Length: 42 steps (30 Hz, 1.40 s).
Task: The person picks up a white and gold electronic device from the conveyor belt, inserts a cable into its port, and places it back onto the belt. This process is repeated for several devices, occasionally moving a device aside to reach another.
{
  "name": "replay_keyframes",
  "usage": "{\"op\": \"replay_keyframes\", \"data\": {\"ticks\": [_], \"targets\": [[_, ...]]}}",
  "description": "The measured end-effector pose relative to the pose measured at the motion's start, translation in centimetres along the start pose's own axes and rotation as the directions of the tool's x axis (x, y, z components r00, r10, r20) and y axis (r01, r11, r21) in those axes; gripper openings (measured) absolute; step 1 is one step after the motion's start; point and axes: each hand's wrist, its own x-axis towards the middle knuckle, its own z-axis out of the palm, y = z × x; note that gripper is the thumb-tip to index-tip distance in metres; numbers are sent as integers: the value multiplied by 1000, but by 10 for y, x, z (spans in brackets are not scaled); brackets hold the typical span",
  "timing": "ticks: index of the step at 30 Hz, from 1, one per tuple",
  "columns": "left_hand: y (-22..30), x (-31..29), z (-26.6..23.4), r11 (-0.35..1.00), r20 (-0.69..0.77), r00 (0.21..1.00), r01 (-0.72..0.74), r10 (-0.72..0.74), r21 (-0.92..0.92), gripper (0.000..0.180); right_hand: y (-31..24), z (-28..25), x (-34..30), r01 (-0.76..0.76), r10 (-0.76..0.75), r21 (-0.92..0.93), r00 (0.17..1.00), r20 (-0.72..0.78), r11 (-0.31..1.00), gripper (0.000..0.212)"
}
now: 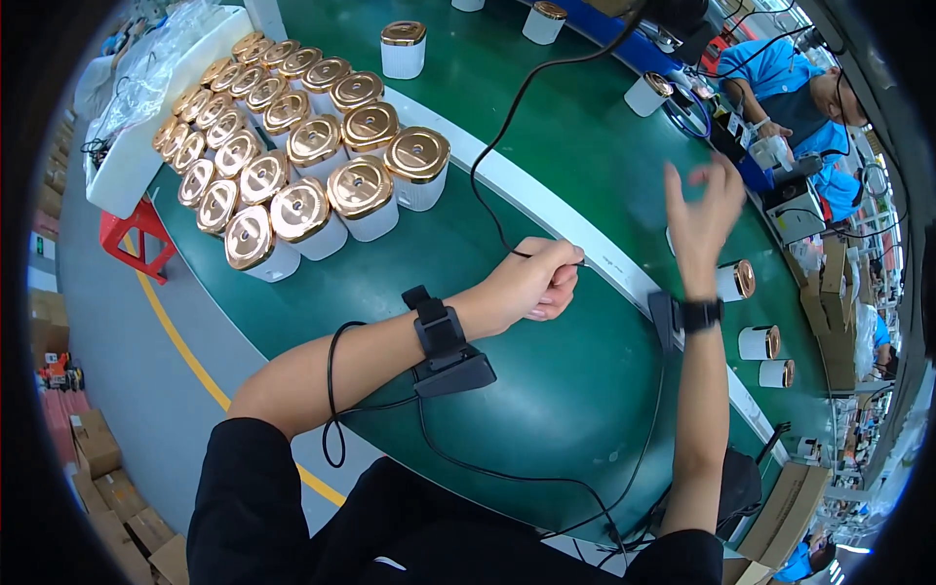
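My left hand is closed around a thin black cable that hangs down in a loop from above. A short dark end of it sticks out past the fingers, near the white rail. Fingers apart and slightly blurred, my right hand is raised over the green surface beyond the rail and holds nothing. A white unit behind it is mostly hidden by the hand. The nearest fully seen one is a white unit with a shiny gold top, just beyond my right wrist.
Rows of white, gold-topped units stand at the left of the green table. More units sit across the rail. Black straps and boxes with trailing wires are on my wrists. A co-worker in blue sits at the far right.
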Motion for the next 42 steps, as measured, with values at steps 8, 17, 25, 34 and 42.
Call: {"op": "replay_keyframes", "data": {"ticks": [8,17,25,34,42], "targets": [[-10,2,-1,999,102,995,17,-12,-47,41,42,188,56,-746,770,226,638,-32,627,82],[-8,5,-3,999,86,995,-41,41,-4,33,25,117,26,-600,393,783,688,610,-164,54],[-4,5,1,993,-91,989,-114,114,-1,37,-82,-17,-64,-630,305,707,638,707,-320,47],[-13,1,4,975,45,992,-124,117,184,39,-90,-41,-80,-574,252,818,790,559,-15,51],[-12,1,6,965,44,994,-104,96,240,40,-88,-35,-81,-542,258,826,829,496,153,52]]}}
